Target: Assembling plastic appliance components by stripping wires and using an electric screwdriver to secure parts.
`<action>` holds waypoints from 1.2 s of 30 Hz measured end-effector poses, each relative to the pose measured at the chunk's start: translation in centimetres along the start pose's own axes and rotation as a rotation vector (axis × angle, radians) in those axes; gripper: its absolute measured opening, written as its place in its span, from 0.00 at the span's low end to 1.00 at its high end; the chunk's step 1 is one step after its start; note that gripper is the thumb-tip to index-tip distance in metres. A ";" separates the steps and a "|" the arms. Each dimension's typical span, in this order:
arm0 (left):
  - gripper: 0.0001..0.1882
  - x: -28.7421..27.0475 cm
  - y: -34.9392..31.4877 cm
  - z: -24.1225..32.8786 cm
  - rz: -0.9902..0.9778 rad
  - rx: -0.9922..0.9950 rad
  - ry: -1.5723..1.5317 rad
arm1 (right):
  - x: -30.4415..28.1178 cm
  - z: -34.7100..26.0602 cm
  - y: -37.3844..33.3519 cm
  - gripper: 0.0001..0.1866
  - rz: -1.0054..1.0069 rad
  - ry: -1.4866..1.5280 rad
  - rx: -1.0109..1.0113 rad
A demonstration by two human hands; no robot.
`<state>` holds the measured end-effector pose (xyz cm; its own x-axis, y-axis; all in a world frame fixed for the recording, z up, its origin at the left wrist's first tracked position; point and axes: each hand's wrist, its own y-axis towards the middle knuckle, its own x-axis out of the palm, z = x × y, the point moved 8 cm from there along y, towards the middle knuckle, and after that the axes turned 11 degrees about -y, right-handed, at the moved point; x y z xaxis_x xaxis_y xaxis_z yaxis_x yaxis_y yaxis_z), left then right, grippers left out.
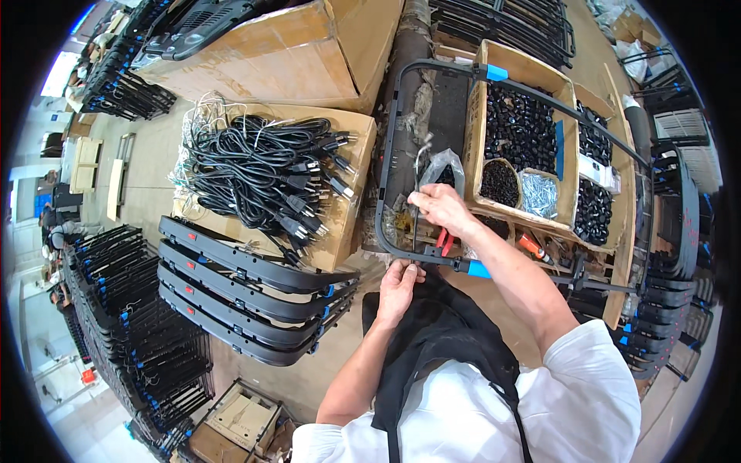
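The right hand pinches the cable, the left hand curls at the frame, hold unclear; crooked pulling could snag the cable.

A white short-sleeved shirt is showing beneath a black apron; two narrow black straps are extending from the apron.

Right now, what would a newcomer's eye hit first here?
The tangle of black power cords with pronged plugs, heaped on brown cardboard left of centre. Next, the rounded black frame with blue sleeves, centre-right, the person's bare left hand and bare right hand at its lower-left corner. Upper right, small black pieces fill a tan box.
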<state>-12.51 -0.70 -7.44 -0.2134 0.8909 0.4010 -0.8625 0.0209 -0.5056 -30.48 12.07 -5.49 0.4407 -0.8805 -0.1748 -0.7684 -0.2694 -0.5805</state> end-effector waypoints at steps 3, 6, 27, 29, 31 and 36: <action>0.09 0.4 -0.2 -0.3 0.027 -0.009 -0.044 | 0.6 -1.2 0.3 0.17 -0.046 -0.057 -0.100; 0.09 0.5 -0.5 -0.5 0.077 -0.024 -0.069 | 0.9 -1.3 1.0 0.17 -0.084 -0.131 -0.125; 0.07 0.2 -0.1 -1.4 0.153 -0.084 -0.267 | -0.2 4.0 5.2 0.09 0.009 -1.728 -0.558; 0.07 0.2 0.1 -1.4 0.129 -0.087 -0.267 | -0.4 5.1 5.8 0.10 -0.029 -1.721 -0.532; 0.07 0.2 0.1 -1.5 0.107 -0.090 -0.285 | -0.8 4.6 5.9 0.12 -0.053 -1.621 -0.475; 0.07 -0.2 0.4 -1.6 0.083 -0.104 -0.291 | -2.5 0.5 4.4 0.15 0.012 -1.413 -0.413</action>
<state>-12.07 -0.18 -8.97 -0.4162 0.7247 0.5491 -0.7883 0.0133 -0.6151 -34.72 13.33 -7.97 0.3243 0.1552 -0.9331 -0.7433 -0.5683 -0.3529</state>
